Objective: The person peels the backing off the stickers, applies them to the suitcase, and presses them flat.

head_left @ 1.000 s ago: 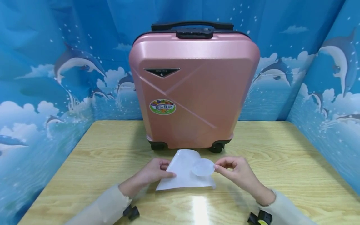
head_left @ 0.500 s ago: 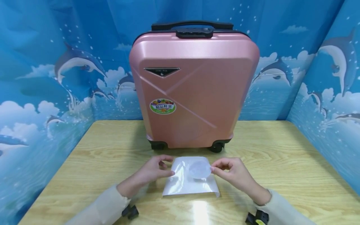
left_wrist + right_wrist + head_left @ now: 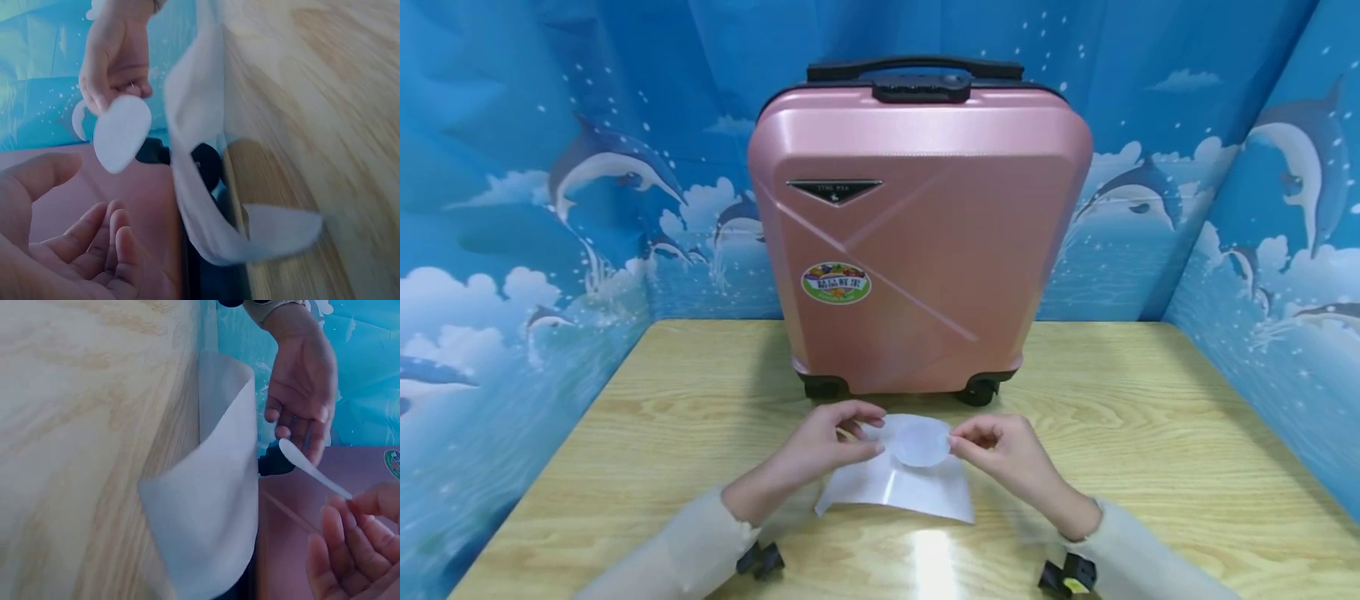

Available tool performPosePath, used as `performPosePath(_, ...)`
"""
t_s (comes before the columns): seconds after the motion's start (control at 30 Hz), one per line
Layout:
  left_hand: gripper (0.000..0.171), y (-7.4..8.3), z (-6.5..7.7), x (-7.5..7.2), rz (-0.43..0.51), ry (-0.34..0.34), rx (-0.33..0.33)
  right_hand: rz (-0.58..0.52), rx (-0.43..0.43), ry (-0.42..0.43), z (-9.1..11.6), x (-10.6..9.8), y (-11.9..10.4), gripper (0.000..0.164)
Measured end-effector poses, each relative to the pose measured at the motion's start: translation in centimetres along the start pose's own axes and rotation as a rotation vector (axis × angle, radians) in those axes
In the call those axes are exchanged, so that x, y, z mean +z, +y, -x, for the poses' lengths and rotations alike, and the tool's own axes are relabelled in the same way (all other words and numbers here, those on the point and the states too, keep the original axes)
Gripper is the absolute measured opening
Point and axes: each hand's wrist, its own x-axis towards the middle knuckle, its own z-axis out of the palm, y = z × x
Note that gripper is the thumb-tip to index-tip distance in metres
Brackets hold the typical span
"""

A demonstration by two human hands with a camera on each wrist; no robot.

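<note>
Between thumb and forefinger my right hand [image 3: 1009, 454] pinches the edge of an oval white sticker [image 3: 921, 443], blank on the side I see. The left wrist view shows the oval [image 3: 122, 134] raised off the curled white sheet. That glossy sheet of paper [image 3: 898, 487] lies on the table under both hands, its edges bent. My left hand [image 3: 820, 446] hovers over the sheet's left part, thumb and fingers apart and holding nothing, fingertips close to the sticker's left side. Its spread fingers [image 3: 94, 240] also show in the left wrist view.
A pink hard-shell suitcase [image 3: 932, 250] stands upright on the wooden table [image 3: 1112, 400] just behind the sheet. On its front are an oval fruit sticker [image 3: 837, 283] and a black triangular badge [image 3: 835, 191]. Blue dolphin-printed curtains [image 3: 700, 117] enclose the back and sides.
My right hand has moved left with the oval sticker. My left hand has let go of the sheet and moved right and slightly up over it; the sheet has dropped onto the table.
</note>
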Motion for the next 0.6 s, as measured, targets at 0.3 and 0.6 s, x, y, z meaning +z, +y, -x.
performPosePath(0.3,0.029,0.9,-0.3,1.4,0.094,-0.031,0.033,0.014,-0.035,0.047,-0.7,1.1,-0.5,0.005)
performPosePath(0.6,0.026,1.4,-0.7,2.3,0.170,-0.027,0.037,0.014,-0.128,0.089,-0.9,1.9,-0.5,0.002)
